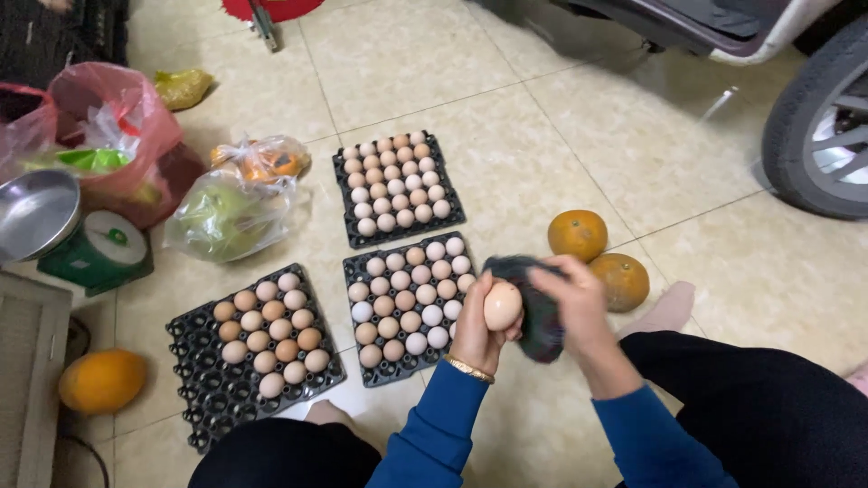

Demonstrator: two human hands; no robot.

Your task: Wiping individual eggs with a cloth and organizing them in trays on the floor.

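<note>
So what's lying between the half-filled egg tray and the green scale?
Nothing: the head view shows only bare floor tile between the half-filled tray and the green scale.

Even indoor light, mild edge warp

Soft, diffuse light fills the tiled floor point(542, 163); shadows stay faint and short. The metal bowl point(36, 212) carries a dull sheen (no harsh glare). Focus is sharp centrally, with slight wide-angle bending toward the corners.
</note>
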